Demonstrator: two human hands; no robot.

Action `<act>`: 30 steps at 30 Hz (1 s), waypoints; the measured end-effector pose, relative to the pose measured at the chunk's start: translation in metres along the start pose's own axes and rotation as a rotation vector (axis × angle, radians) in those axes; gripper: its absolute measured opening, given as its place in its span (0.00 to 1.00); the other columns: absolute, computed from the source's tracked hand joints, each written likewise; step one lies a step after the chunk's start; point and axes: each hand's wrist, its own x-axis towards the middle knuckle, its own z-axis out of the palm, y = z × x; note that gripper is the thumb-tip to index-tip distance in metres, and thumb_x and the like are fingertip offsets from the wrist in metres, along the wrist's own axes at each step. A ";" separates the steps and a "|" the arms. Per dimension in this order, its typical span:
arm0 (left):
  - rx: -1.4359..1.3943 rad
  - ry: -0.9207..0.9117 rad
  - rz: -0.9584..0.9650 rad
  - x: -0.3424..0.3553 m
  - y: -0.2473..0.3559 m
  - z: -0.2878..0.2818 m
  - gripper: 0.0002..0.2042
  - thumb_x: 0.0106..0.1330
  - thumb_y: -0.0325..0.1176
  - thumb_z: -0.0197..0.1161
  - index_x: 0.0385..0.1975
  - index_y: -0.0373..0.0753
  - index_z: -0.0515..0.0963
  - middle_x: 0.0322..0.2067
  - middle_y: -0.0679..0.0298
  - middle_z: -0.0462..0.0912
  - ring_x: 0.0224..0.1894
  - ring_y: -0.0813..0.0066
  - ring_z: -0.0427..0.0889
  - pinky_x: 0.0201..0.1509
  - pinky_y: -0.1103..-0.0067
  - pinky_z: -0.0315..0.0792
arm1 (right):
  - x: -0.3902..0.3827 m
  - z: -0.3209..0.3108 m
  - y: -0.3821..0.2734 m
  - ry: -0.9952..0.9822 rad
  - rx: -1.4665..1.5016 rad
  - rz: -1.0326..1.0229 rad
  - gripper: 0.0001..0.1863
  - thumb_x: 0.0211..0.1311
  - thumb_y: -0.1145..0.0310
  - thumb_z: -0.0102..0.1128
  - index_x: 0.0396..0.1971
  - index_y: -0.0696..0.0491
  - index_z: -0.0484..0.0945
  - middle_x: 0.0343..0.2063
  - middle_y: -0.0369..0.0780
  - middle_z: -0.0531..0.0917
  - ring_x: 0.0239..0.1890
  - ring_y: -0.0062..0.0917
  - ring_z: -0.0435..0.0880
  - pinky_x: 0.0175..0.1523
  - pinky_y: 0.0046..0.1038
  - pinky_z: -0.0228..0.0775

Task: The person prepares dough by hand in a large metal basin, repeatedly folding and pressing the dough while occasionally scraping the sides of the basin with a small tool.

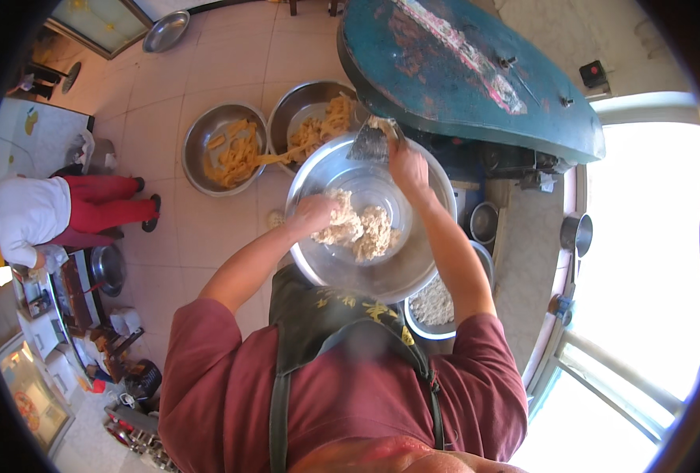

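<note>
A large metal basin (pixel 318 268) stands in front of me with a rough, pale lump of dough (pixel 375 229) in it. My left hand (pixel 314 214) reaches in from the left, its fingers closed around the near-left part of the dough. At the far right side of the basin, my right hand (pixel 409 169) grips a scraper (pixel 369 145) with a wide, flat, dough-smeared blade. The blade is by the far rim, apart from the lump. My right fingers are partly hidden behind the hand.
Two metal basins (pixel 196 169) with yellowish strips stand on the tiled floor beyond. A teal machine cover (pixel 444 71) looms at the far right. Near my right forearm sits a basin of white, floury stuff (pixel 433 303). Another person (pixel 42 209) is at the left.
</note>
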 end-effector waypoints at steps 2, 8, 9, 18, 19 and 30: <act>-0.051 -0.070 -0.046 -0.003 0.005 -0.007 0.17 0.56 0.24 0.56 0.46 0.43 0.81 0.39 0.50 0.84 0.42 0.50 0.83 0.44 0.61 0.75 | -0.002 0.011 0.011 -0.002 0.000 0.014 0.21 0.71 0.55 0.45 0.35 0.60 0.77 0.26 0.57 0.82 0.31 0.54 0.82 0.37 0.51 0.75; -0.191 -0.034 0.074 -0.002 0.029 -0.026 0.21 0.58 0.24 0.57 0.54 0.37 0.74 0.44 0.45 0.81 0.44 0.46 0.81 0.48 0.61 0.74 | 0.025 0.031 0.008 -0.104 -0.131 0.044 0.20 0.70 0.66 0.42 0.60 0.49 0.70 0.34 0.50 0.82 0.33 0.48 0.85 0.38 0.46 0.78; -0.233 0.016 0.049 -0.012 0.027 -0.029 0.20 0.59 0.25 0.58 0.53 0.36 0.74 0.45 0.46 0.81 0.44 0.48 0.81 0.48 0.63 0.75 | 0.011 0.018 -0.010 -0.109 -0.104 -0.024 0.21 0.71 0.66 0.41 0.62 0.46 0.67 0.33 0.51 0.82 0.32 0.47 0.84 0.38 0.46 0.78; -0.974 0.062 0.114 -0.026 0.074 -0.061 0.25 0.63 0.32 0.68 0.58 0.34 0.68 0.55 0.57 0.77 0.55 0.69 0.78 0.56 0.76 0.73 | 0.027 0.033 0.002 0.000 0.006 0.022 0.19 0.73 0.56 0.41 0.48 0.54 0.75 0.36 0.55 0.84 0.34 0.53 0.84 0.40 0.49 0.77; -0.714 0.037 0.139 -0.025 0.063 -0.067 0.33 0.58 0.29 0.70 0.62 0.35 0.61 0.60 0.55 0.70 0.60 0.65 0.74 0.60 0.75 0.69 | 0.010 0.017 -0.012 -0.046 -0.012 0.059 0.20 0.72 0.55 0.42 0.43 0.57 0.75 0.33 0.55 0.84 0.34 0.53 0.84 0.40 0.49 0.77; -0.857 0.046 0.014 -0.002 0.014 0.011 0.34 0.53 0.26 0.67 0.63 0.35 0.63 0.56 0.52 0.72 0.56 0.63 0.73 0.57 0.72 0.70 | 0.020 0.035 0.012 -0.033 -0.069 0.079 0.20 0.73 0.56 0.42 0.49 0.57 0.71 0.25 0.58 0.82 0.29 0.54 0.83 0.34 0.52 0.75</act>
